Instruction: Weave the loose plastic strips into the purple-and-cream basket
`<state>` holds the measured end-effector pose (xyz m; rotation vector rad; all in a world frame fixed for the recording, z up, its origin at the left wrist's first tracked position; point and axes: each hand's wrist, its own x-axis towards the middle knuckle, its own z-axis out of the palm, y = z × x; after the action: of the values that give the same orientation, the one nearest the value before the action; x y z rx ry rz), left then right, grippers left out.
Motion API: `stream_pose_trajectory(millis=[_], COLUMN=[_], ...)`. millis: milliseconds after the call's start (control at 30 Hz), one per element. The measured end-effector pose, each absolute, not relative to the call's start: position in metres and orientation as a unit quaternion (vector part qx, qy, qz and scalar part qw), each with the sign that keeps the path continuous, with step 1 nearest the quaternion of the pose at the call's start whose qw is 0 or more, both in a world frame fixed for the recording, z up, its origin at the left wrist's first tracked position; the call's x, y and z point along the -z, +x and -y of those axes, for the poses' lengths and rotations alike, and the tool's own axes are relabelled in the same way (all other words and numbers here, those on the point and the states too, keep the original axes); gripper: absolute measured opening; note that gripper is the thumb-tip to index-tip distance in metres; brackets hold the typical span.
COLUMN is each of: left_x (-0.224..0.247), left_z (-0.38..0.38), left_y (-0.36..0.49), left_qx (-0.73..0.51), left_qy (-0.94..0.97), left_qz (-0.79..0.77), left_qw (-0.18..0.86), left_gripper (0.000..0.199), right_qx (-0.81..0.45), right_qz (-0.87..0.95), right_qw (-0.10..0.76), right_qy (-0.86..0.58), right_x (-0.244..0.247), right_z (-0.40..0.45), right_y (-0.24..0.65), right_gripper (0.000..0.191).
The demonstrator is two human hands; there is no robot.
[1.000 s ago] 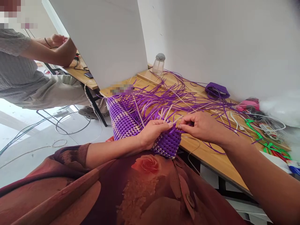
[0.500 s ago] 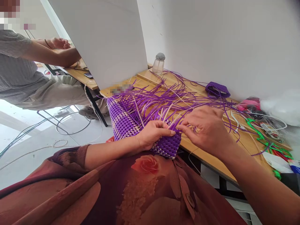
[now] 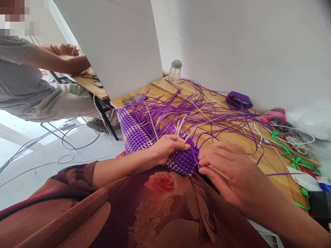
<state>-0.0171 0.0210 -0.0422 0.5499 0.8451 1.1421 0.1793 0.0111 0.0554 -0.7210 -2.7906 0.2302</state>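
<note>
A purple and cream woven basket (image 3: 136, 132) lies on its side across my lap, against the front edge of the table. My left hand (image 3: 172, 148) pinches its edge near the right corner, thumb on top. Many loose purple and cream strips (image 3: 176, 113) fan out from the weave over the tabletop. Just right of that corner, my right hand (image 3: 223, 168) is closed with thumb and fingers together on a purple strip (image 3: 195, 156) that bends down from the edge. The ends of the strip inside the fingers are hidden.
On the wooden table (image 3: 152, 90) stand a clear bottle (image 3: 174, 71) and a small purple woven piece (image 3: 239, 100). A white cable (image 3: 258, 132), green cord (image 3: 280, 141) and plastic bags (image 3: 301, 122) lie at the right. Beyond a grey partition (image 3: 111, 44), another person (image 3: 20, 75) sits at the left.
My right hand has moved down and slightly right, drawing a purple strip down past the basket's corner. My left hand keeps its grip, nearly still.
</note>
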Motion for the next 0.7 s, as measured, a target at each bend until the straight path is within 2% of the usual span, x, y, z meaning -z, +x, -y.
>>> stream_pose_trajectory(millis=[133,267,433,600,700], left_x=[0.040,0.039,0.039,0.040,0.041], left_z=[-0.021,-0.021,-0.021,-0.022,-0.023], left_y=[-0.017,-0.017,-0.018,-0.018,-0.018], left_qx=[-0.527,-0.518,-0.515,-0.519,-0.526], left_qy=[0.254,0.264,0.268,0.291,0.303], left_qz=[-0.395,-0.383,-0.377,-0.380,-0.386], left_qw=[0.708,0.718,0.722,0.708,0.694], left_gripper=[0.021,0.025,0.026,0.028,0.030], right_qx=[-0.201,-0.260,-0.370,-0.347,-0.292], right_qz=[0.945,0.872,0.792,0.807,0.840], right_qw=[0.146,0.241,0.237,0.193,0.182], right_qy=[-0.214,-0.338,-0.425,-0.438,-0.419], right_x=[-0.052,-0.036,-0.024,-0.028,-0.037], right_z=[-0.007,-0.027,-0.053,-0.060,-0.059], right_y=[0.171,0.163,0.159,0.154,0.148], right_gripper=[0.012,0.009,0.016,0.016,0.020])
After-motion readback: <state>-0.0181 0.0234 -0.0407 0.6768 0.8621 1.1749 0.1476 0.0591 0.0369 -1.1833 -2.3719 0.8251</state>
